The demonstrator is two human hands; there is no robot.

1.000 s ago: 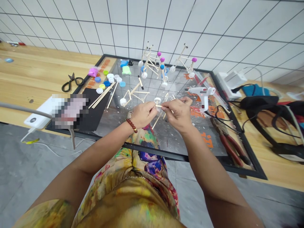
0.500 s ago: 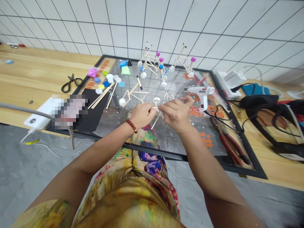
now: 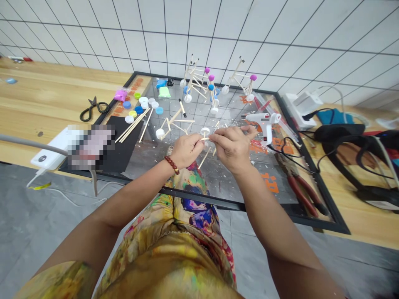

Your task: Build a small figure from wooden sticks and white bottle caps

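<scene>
My left hand (image 3: 187,150), with a beaded bracelet at the wrist, pinches one end of a short wooden stick (image 3: 205,139). From the other side my right hand (image 3: 233,150) grips the same stick between thumb and fingers. A white bottle cap (image 3: 205,130) shows just behind the fingertips; whether it is joined to the stick I cannot tell. Below the hands lies a loose stick (image 3: 204,158). Left of them stands a stick frame (image 3: 174,120) with a white cap at its foot and a dark-tipped piece on top.
At the back stand several stick models (image 3: 197,81) with caps and coloured balls. A glue gun (image 3: 262,123) lies to the right, pliers (image 3: 301,187) nearer me. Sticks (image 3: 132,126), bottle caps (image 3: 139,110), scissors (image 3: 94,109) and a white power bank-like box (image 3: 54,147) are on the left.
Both hands stay together around the stick. The fingers shift slightly, and the stick and the white cap behind it show a little differently between them.
</scene>
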